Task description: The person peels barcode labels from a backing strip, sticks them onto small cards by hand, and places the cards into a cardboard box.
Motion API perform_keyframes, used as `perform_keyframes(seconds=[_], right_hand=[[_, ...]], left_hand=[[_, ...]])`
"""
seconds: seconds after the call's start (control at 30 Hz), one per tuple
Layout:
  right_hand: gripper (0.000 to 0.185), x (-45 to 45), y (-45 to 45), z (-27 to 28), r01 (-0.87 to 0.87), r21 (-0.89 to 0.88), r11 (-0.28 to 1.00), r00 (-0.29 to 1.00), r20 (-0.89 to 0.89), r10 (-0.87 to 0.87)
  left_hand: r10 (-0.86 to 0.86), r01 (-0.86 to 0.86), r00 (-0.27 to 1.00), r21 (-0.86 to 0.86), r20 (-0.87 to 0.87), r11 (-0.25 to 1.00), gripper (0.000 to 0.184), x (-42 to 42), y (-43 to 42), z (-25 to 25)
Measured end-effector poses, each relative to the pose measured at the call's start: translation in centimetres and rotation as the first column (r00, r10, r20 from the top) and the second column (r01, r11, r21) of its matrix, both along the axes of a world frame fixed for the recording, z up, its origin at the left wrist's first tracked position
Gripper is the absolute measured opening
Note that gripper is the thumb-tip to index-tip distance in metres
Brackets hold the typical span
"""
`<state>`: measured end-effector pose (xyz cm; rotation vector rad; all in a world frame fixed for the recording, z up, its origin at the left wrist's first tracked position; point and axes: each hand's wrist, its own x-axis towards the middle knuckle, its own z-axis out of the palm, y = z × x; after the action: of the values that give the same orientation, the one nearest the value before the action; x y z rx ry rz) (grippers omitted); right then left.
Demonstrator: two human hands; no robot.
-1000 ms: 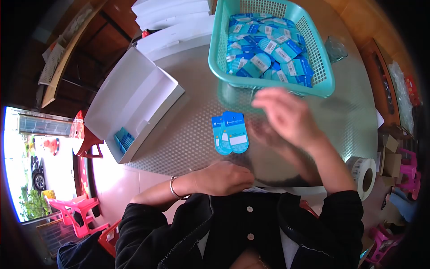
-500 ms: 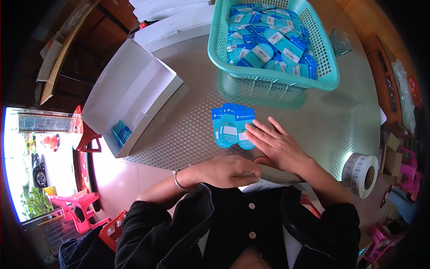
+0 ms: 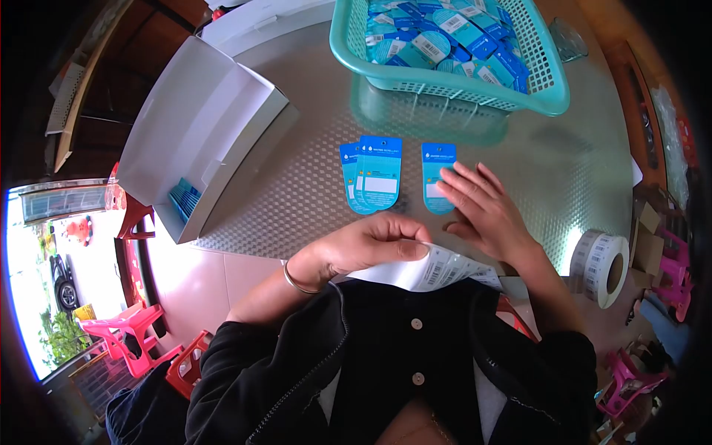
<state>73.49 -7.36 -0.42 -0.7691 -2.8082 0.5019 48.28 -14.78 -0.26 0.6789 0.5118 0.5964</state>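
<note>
My left hand [image 3: 374, 243] is closed on a strip of barcode labels [image 3: 445, 268], pinched between thumb and fingers near the table's front edge. The fingers of my right hand [image 3: 482, 208] are spread, and their tips rest on the right side of a single blue card [image 3: 439, 167]. To the left of that card, several overlapping blue cards [image 3: 380, 174] lie fanned on the table, each with a hole at the top and a white box printed low down.
A turquoise basket [image 3: 452, 81] full of labelled cards stands at the back. An open white box [image 3: 215, 141] with cards inside is on the left. A roll of labels [image 3: 599, 268] sits at the right edge of the metal table [image 3: 311, 178], and a glass [image 3: 567, 41] stands behind.
One card has slid right, away from the fanned cards, under my right hand. My left hand has turned and lifted the label strip, so more of it shows. The view has tilted slightly downward.
</note>
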Motion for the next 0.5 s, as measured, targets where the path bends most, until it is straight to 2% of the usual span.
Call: perform_keyframes(seconds=[0.1,0.13,0.23,0.37,0.5], right_hand=[[0.061,0.4,0.1,0.8,0.043,-0.202,0.978,0.952,-0.288,-0.102],[0.054,0.1,-0.8,1.7,0.058,-0.389,0.919,0.889,-0.398,-0.225],[0.049,-0.5,-1.2,4.0,-0.099,-0.377,0.921,0.889,-0.45,-0.088],[0.045,-1.0,-1.9,3.8,-0.169,-0.264,0.949,0.918,-0.392,0.055],[0.037,-1.4,-2.3,3.0,-0.136,-0.224,0.965,0.871,-0.491,0.009]], left_hand=[[0.033,-0.034,0.999,-0.105,-0.012,0.994,0.016,0.1,-0.3,0.0],[0.043,-0.045,0.999,-0.128,-0.015,0.991,0.015,0.2,-0.4,0.1],[0.062,-0.06,0.998,-0.172,0.004,0.983,0.015,0.5,-0.5,0.1],[0.082,-0.066,0.994,-0.204,0.071,0.977,0.019,1.3,-0.6,0.2],[0.109,-0.074,0.984,-0.234,0.143,0.97,0.031,1.1,-0.8,-1.0]])
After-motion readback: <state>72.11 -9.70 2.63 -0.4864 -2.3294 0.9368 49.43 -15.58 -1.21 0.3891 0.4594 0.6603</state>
